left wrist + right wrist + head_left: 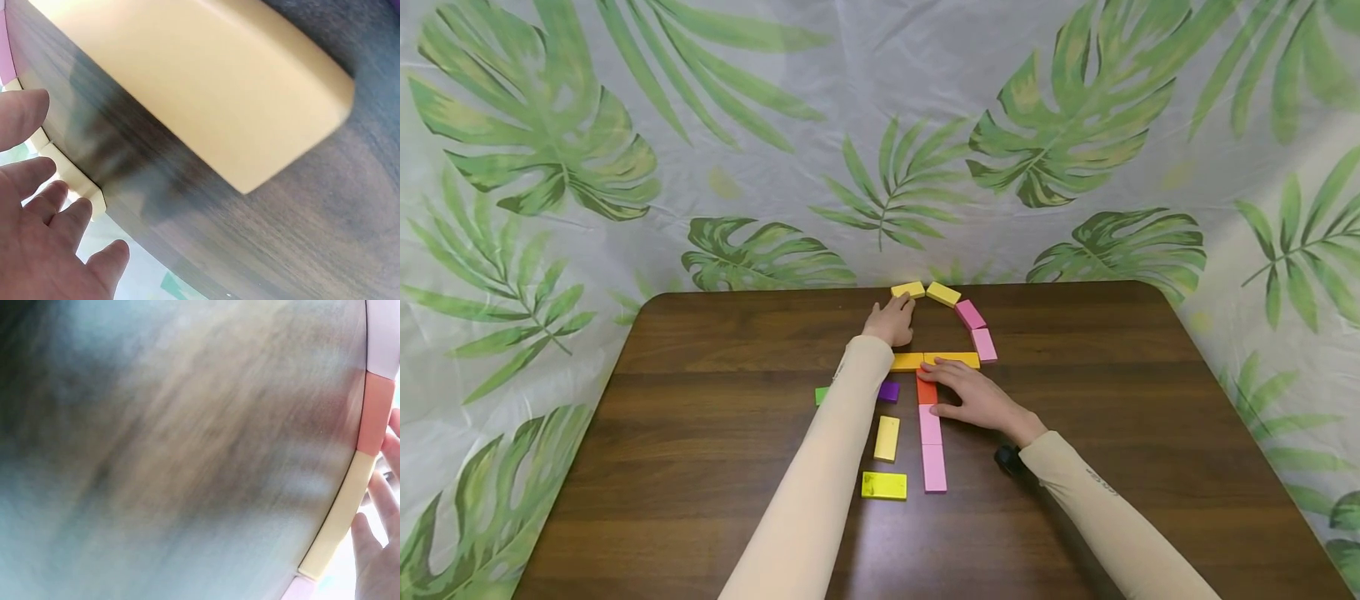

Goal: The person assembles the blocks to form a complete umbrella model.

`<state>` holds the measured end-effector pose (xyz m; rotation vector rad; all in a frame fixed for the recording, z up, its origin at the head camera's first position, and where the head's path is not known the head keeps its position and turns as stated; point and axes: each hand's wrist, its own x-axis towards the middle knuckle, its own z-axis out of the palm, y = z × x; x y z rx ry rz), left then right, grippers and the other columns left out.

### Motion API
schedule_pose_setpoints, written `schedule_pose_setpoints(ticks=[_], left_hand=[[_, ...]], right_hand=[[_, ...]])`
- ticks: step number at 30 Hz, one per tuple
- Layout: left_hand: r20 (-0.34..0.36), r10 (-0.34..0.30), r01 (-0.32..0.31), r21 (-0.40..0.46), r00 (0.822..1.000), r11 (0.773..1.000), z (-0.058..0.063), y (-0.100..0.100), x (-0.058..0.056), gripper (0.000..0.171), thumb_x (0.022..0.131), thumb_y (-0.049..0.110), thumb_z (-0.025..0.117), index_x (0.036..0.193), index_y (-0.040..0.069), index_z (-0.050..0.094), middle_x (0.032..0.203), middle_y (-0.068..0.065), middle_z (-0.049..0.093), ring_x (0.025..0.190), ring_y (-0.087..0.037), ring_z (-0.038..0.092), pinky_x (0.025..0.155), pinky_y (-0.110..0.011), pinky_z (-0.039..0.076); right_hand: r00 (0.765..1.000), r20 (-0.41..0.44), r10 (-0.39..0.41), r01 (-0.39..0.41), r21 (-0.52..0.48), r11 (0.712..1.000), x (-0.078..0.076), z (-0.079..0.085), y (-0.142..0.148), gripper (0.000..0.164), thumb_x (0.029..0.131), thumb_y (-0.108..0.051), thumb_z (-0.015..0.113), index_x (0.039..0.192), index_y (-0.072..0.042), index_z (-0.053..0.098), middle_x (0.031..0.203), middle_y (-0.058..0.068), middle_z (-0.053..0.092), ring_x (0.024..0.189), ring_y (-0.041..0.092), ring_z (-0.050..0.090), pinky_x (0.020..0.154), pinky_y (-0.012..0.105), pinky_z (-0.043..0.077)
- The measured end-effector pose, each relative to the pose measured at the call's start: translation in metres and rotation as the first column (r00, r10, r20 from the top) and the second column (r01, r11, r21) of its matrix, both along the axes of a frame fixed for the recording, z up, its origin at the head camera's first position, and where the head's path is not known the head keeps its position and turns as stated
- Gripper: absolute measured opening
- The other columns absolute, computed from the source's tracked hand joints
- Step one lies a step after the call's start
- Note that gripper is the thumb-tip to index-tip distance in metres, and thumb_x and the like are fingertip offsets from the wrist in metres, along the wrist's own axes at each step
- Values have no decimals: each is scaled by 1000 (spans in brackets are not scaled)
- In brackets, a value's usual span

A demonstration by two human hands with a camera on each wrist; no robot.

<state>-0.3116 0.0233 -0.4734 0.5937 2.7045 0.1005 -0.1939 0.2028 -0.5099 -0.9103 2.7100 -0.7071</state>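
Note:
My left hand point(891, 321) reaches to the table's far edge, its fingertips at a yellow block point(907, 289). In the left wrist view the fingers point(78, 219) overlap that block's image, with the thumb held apart. A second yellow block point(943, 294) and two pink blocks point(970, 314) continue from it in a curve. My right hand point(977, 396) lies with extended fingers over the orange blocks point(951, 360) and the red block point(927, 392). Below the red block, two pink blocks point(931, 446) run in a line toward the near edge.
Left of that line lie a purple block point(889, 392), a pale yellow block point(887, 438) and a bright yellow block point(884, 486). A green block point(822, 396) is partly hidden by my left sleeve. A leaf-print curtain point(887, 167) hangs behind the brown table point(700, 467).

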Motion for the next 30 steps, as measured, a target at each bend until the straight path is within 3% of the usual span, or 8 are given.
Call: schedule_pose_setpoints(ticks=[7,15,23,30], left_hand=[[5,-13,13,39,1000,999,0,-8,0,61,101,25,48,154,12,20,159,-5,10,144,-22,13,114,-47,13],[-11,-51,52,121,999,991,5,-36,5,61,101,28,48,153,12,21,159,-5,14,144,-24,14,114,-48,12],[-23,-113,116,243,993,963,11,-77,22,61,101,25,48,153,9,19,159,-7,13,144,-25,13,114,-50,9],[-67,-182,194,338,981,921,12,-110,49,61,100,21,52,152,7,25,157,-10,18,142,-28,18,113,-52,12]], right_hand=[[1000,-2,11,-11,-6,1000,-1,0,-2,66,88,-43,65,143,-12,46,148,5,41,139,28,28,111,50,23],[1000,0,1,-1,3,1000,-1,0,-1,67,88,-45,64,144,-13,46,148,5,40,139,28,28,111,50,22],[1000,4,-4,4,0,1000,-1,-1,0,67,88,-45,65,144,-13,46,149,5,39,139,28,27,111,51,22],[1000,2,-5,5,6,1000,-2,-3,-1,67,88,-46,64,144,-13,46,149,4,40,139,28,28,111,50,22]])
